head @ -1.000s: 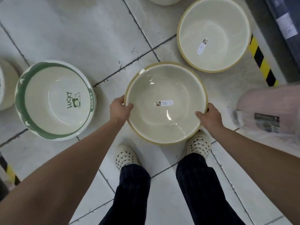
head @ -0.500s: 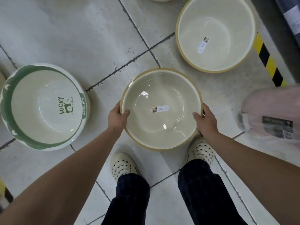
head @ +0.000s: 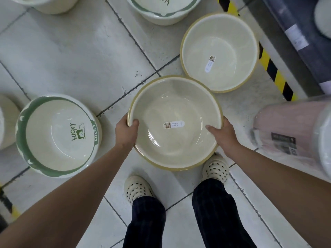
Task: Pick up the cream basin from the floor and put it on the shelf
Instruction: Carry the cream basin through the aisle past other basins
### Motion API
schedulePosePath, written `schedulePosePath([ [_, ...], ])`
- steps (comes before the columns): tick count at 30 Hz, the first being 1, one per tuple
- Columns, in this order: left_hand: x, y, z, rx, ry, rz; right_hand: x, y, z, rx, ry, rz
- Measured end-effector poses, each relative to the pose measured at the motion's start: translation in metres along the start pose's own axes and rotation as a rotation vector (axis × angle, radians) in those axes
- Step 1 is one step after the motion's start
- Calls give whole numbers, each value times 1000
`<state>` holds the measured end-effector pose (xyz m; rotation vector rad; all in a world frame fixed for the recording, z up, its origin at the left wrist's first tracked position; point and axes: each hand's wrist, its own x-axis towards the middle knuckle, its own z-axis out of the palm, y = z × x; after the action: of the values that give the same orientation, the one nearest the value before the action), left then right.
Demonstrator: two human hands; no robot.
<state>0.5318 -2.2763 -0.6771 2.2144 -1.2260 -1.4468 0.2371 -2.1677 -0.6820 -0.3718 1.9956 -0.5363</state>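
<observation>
Round cream plastic basin with tan rim [head: 175,111] now raised off tiled floor [head: 71,51], larger in view than 0.5 s ago. Left hand [head: 126,130] and right hand [head: 223,133] fingers clenched on opposite rims. Lift begun; shelf placement pending.

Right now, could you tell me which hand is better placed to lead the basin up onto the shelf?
Probably the right hand: the shelf runs along that side. Both hands grip the cream basin at opposite rim edges, so the left hand would follow in support.

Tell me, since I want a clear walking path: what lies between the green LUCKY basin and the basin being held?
In the head view, only bare floor tile and the left hand lie between the LUCKY basin and the held cream basin.
</observation>
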Motion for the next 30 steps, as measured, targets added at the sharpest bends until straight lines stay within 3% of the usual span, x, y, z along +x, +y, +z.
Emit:
schedulePosePath([
  [16, -56, 253, -15, -19, 47, 132, -13, -188, -156, 5, 76, -135],
  [23, -24, 300, 32, -3, 30, 161, 32, -207, -194, -20, 108, -150],
  [30, 30, 293, 93, 2, -51, 142, 104, -194, -200, -68, 147, -106],
])
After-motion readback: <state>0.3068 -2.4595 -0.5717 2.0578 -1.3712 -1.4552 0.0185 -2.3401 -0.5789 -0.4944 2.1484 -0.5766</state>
